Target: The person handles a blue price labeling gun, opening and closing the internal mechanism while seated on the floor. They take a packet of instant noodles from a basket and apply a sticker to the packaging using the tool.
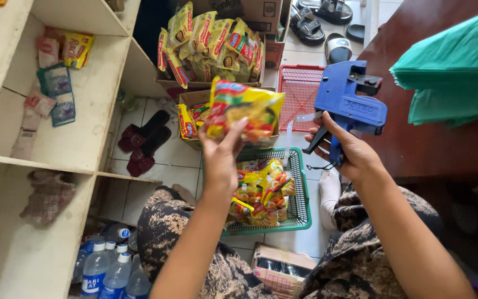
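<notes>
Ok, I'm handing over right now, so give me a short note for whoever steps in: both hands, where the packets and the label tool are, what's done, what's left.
Left hand: holds one yellow crinkly plastic noodle packet up in the air, face toward the camera.
Right hand: grips the blue plastic pistol-shaped label gun, nose toward the packet, not touching it.
Green plastic mesh basket on the floor below holds more such packets; two open cardboard boxes behind it hold further ones.
Done: a packet is picked up; whether the basket ones are labelled cannot be told.
Left: no label visible on the held packet.
</notes>
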